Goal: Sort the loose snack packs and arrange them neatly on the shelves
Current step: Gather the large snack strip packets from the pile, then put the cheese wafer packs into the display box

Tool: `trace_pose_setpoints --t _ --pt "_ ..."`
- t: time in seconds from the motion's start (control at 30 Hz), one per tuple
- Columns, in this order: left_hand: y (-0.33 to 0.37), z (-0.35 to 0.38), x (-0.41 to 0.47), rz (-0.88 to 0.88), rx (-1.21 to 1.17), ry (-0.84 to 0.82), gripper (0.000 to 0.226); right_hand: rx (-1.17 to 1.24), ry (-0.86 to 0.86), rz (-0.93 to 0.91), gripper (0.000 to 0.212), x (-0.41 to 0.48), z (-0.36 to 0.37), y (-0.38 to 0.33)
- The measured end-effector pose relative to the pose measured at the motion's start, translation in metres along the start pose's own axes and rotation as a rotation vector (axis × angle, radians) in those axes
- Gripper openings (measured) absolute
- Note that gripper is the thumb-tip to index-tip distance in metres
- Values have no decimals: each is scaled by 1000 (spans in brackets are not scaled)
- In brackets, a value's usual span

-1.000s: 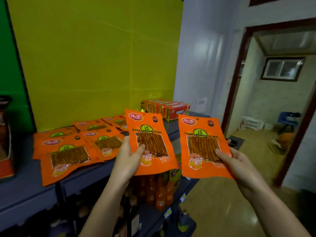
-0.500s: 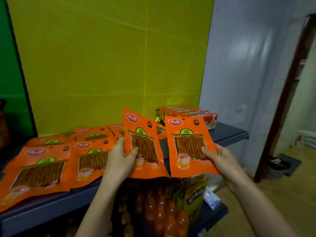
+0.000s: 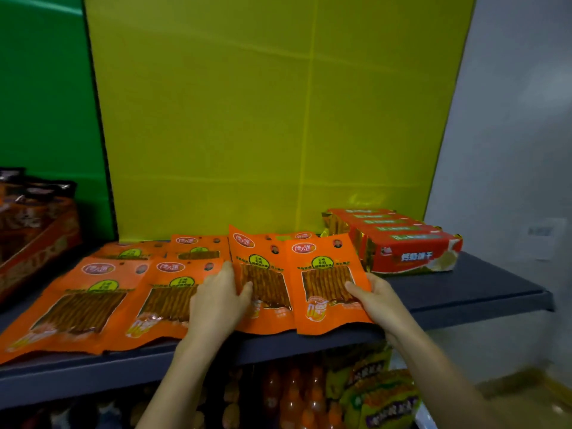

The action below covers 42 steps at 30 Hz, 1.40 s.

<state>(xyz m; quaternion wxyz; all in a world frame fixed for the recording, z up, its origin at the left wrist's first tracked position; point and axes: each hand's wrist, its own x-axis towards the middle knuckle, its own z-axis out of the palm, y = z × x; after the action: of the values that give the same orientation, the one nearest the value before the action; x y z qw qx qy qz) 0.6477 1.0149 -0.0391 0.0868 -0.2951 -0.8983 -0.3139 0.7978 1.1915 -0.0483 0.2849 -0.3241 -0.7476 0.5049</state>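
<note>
- Dark grey shelf (image 3: 464,292): flat board before a yellow back panel (image 3: 263,119).
- Orange snack packs (image 3: 173,292): lay flat and overlapping, left of the red packs, reaching the shelf's front edge.
- Red biscuit packs (image 3: 411,249): stood in a row at the shelf's right rear.
- Display carton (image 3: 37,243): sat at far left.

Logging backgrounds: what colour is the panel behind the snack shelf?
Yellow-green panel, clearest in the head view.

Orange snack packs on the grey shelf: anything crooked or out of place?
Yes. The orange packs lie fanned and overlapping, angled differently, lower edges hanging past the shelf lip. The left hand and right hand each hold one more pack. The red biscuit packs sit in an even row.
</note>
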Motion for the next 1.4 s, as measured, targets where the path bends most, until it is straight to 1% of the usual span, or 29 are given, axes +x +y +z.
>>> trace_pose_setpoints --t 0.1,0.27,0.4,0.53,0.63,0.73,0.8,0.87,0.93,1.0,1.1,1.33,1.4 --pt "5 3 0 -24 126 -15 38 -171 -1 0 13 15 -3 4" --pt "11 11 -1 -20 267 -33 32 -500 3 -41 27 23 -10 6" --pt "16 17 -3 -36 376 7 35 -630 19 -102 33 24 -11 10" --pt "20 23 -3 -57 466 36 37 -745 14 -162 45 21 -14 7" --pt "22 25 -7 -45 516 110 43 -919 55 -243 46 18 -18 4" --pt "17 18 -15 22 486 239 42 -1021 112 -409 43 13 -22 -4" --pt "6 10 -23 94 488 312 34 -938 82 -566 40 8 -17 -15" --pt "-11 -3 -36 123 502 357 28 -782 -18 -687 34 -2 -3 -28" --pt "-27 -23 -53 106 519 384 22 -673 -145 -785 26 -16 21 -41" --pt "-49 -43 -73 46 577 410 19 -603 -264 -869 21 -32 53 -52" --pt "-86 -78 -107 -95 644 403 29 -505 -414 -981 19 -58 112 -71" --pt "-179 -163 -189 -365 770 467 38 -400 -720 -1189 26 -132 249 -112" --pt "-209 -184 -210 -426 823 472 36 -387 -786 -1225 27 -154 282 -123"
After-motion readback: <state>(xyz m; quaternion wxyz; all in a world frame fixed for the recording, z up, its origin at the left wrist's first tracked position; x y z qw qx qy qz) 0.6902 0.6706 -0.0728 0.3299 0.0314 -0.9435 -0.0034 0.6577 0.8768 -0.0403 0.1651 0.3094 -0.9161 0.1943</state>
